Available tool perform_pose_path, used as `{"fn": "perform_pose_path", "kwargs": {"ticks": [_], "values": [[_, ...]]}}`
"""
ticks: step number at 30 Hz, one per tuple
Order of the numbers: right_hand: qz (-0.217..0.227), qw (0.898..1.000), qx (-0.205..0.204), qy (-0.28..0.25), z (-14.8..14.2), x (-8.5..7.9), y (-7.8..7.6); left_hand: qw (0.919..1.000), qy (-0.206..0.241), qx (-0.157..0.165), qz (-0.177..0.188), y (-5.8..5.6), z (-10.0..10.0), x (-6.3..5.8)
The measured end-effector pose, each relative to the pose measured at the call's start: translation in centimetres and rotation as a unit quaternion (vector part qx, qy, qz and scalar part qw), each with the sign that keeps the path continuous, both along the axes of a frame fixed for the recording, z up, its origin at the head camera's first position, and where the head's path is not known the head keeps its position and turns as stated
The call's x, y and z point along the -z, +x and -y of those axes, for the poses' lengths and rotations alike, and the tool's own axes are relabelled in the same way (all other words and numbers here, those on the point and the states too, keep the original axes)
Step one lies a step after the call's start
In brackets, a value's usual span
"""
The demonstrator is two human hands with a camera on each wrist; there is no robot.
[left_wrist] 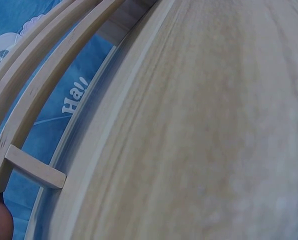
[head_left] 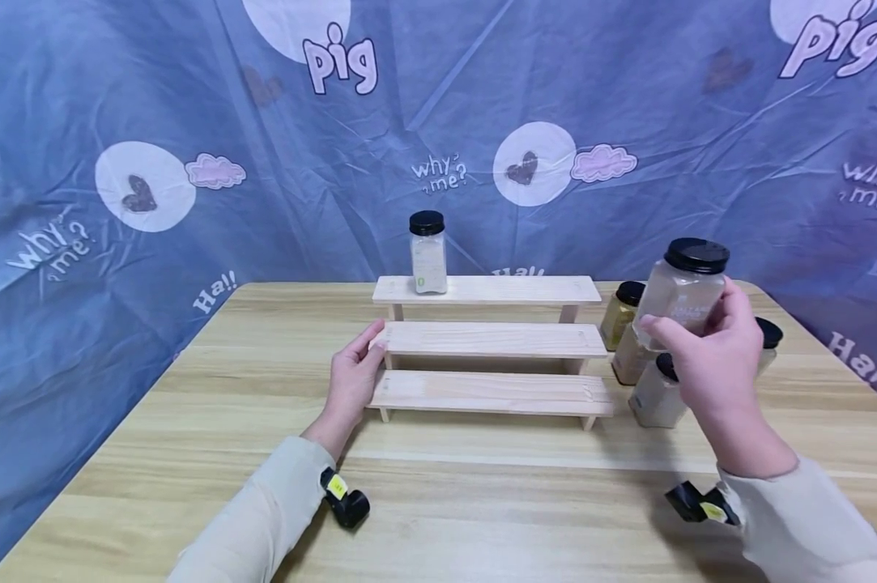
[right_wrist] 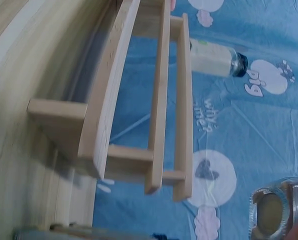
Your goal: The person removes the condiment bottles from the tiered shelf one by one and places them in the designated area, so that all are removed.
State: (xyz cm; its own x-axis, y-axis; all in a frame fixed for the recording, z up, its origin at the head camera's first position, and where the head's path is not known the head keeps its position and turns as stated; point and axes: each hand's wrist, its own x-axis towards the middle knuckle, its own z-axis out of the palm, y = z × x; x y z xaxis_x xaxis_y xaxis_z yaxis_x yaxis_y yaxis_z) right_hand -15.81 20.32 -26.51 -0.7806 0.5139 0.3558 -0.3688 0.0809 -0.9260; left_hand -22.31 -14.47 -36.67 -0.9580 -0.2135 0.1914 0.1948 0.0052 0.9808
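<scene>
A three-tier wooden display rack (head_left: 492, 338) stands on the table. My left hand (head_left: 346, 380) grips its left end at the middle tier; in the left wrist view only part of that hand (left_wrist: 0, 220) shows, by the end of a board. To the right, my right hand (head_left: 722, 372) holds a clear spice jar (head_left: 674, 304) with a black lid, raised above other jars. The base of this held jar (right_wrist: 270, 214) faces the right wrist camera. One black-lidded jar of pale contents (head_left: 429, 263) stands upright on the top tier, left of its middle.
Right of the rack several black-lidded jars stand on the wooden table (head_left: 482, 518), among them a yellowish jar (head_left: 616, 320), a pale jar (head_left: 655, 398) and one partly behind my right hand, a jar (head_left: 769, 348). A blue printed cloth (head_left: 380, 129) hangs behind the table.
</scene>
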Motion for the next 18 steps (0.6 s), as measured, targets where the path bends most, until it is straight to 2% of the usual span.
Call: {"fn": "perform_pose_path", "kwargs": {"ticks": [7,12,18], "values": [[0.035,0.999,0.014,0.013,-2.1,0.3,0.7,0.9999,-0.011,-0.004,0.009,0.0,0.0,0.1],[0.032,0.999,-0.006,0.018,-3.9,0.9,1.4,0.9997,-0.024,-0.005,0.009,0.0,0.1,0.0],[0.050,0.996,-0.009,0.078,-6.1,1.4,2.2,0.9997,-0.022,-0.004,0.007,0.1,0.1,-0.1]]}}
